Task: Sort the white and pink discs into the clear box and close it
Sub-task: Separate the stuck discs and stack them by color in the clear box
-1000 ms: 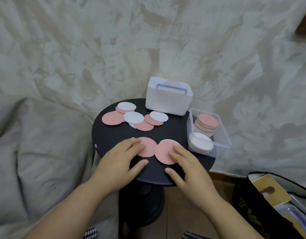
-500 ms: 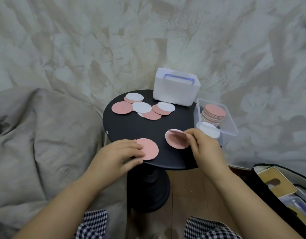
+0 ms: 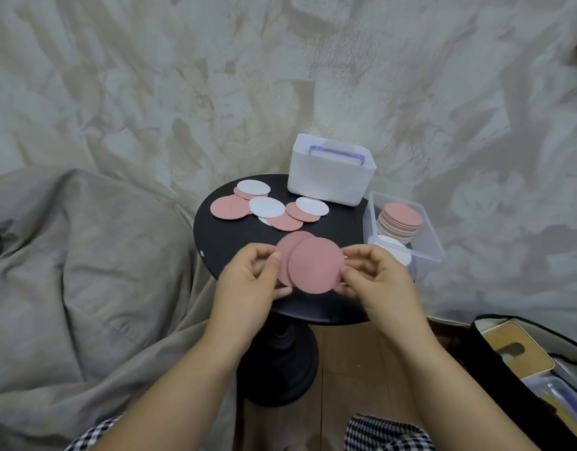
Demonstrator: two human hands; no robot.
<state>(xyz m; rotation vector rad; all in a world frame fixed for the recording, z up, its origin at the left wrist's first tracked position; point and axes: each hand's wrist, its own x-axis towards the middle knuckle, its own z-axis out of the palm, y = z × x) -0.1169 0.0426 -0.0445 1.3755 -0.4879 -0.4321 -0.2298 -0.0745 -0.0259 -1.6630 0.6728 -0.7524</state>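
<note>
Discs [image 3: 267, 206] lie loose at the counter's [image 3: 235, 242] eleven o'clock. Over six o'clock, the left hand [image 3: 248, 284] pinches one pink disc [image 3: 285, 252] and the right hand [image 3: 378, 284] pinches a second disc [image 3: 315, 270], overlapping it. The box [image 3: 427, 237] at three o'clock holds a pink stack [image 3: 401, 219].

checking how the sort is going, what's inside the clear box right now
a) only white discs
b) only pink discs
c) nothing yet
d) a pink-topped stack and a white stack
D: the clear box holds a pink-topped stack at its far end and a white stack at its near end, side by side.
</note>
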